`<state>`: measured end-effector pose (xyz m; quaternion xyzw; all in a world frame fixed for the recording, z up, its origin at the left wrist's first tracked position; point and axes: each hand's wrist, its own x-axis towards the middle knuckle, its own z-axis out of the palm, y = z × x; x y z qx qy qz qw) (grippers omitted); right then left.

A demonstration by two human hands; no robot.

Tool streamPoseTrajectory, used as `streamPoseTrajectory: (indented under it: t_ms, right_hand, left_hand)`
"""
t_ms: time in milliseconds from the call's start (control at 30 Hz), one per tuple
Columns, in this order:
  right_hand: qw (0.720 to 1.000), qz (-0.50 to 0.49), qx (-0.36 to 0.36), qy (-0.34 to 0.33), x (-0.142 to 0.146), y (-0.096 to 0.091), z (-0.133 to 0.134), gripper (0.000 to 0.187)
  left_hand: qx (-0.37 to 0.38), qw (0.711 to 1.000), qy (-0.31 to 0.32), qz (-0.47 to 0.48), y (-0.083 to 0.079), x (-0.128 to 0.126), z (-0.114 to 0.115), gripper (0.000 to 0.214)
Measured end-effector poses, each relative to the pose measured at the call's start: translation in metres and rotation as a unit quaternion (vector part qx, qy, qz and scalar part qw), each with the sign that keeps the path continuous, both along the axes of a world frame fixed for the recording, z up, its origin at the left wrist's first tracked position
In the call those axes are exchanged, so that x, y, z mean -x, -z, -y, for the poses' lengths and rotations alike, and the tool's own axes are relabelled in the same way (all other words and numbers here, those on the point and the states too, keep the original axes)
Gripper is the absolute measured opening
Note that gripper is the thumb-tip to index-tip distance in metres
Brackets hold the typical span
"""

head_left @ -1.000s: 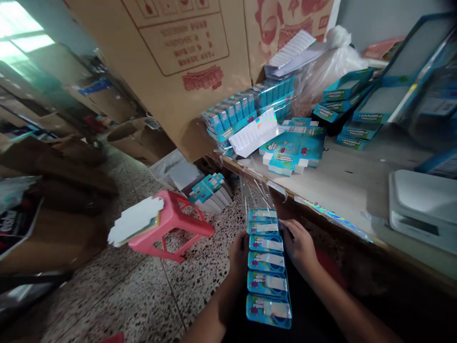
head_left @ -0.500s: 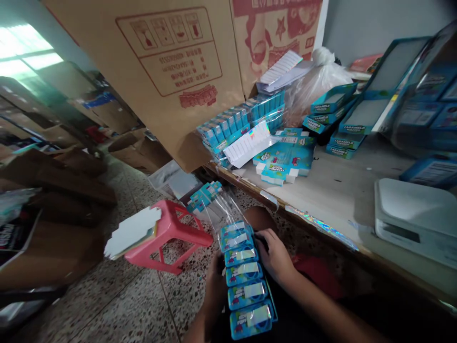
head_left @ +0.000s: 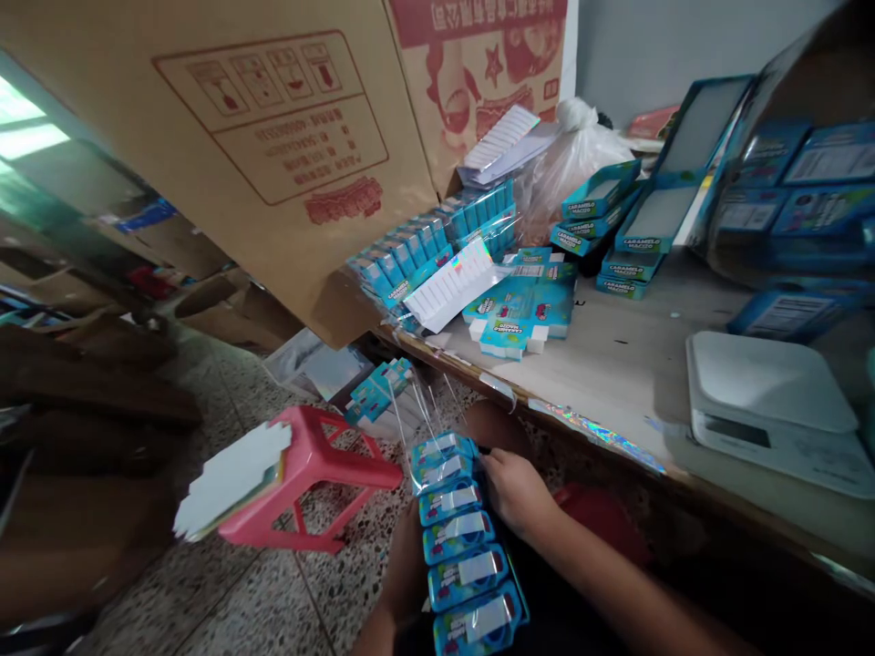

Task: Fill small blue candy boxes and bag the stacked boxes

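Observation:
A display box holding a row of several small blue packs lies lengthwise over my lap. Clear plastic film covers its far end and stretches out beyond it. My left hand is against the left side of the box, its fingers mostly hidden behind the packs. On the far right side, my right hand is closed with fingers curled at the box's edge. Whether it grips the film as well as the box is not clear.
A worktable to the right bears flattened blue cartons, stacked open trays, a white label sheet and a kitchen scale. A pink stool with white card stands left. A large cardboard box rises behind.
The view has turned a little to the right, so the surroundings sit further left. My right hand's fingers are curled more tightly at the far right edge. Both hands stay at the box.

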<state>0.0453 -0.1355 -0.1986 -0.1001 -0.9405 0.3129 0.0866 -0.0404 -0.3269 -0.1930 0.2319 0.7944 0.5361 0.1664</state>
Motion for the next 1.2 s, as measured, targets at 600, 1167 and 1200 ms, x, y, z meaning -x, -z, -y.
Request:
streamPoseTrajectory:
  t_ms: [600, 1167, 1200]
  right_hand:
    - [0.996, -0.010, -0.070, -0.049, -0.053, -0.006, 0.017, 0.029]
    - [0.984, -0.118, -0.054, -0.119, -0.102, -0.008, 0.024, 0.024]
    - [0.984, -0.125, -0.060, -0.111, -0.101, -0.007, 0.026, 0.024]
  left_hand:
    - [0.313, 0.871, 0.168, -0.339, 0.009, -0.005, 0.058, 0.031]
    - [0.190, 0.952, 0.092, -0.221, 0.011, -0.062, 0.102, 0.083]
    - [0.186, 0.956, 0.109, -0.197, 0.013, -0.059, 0.101, 0.087]
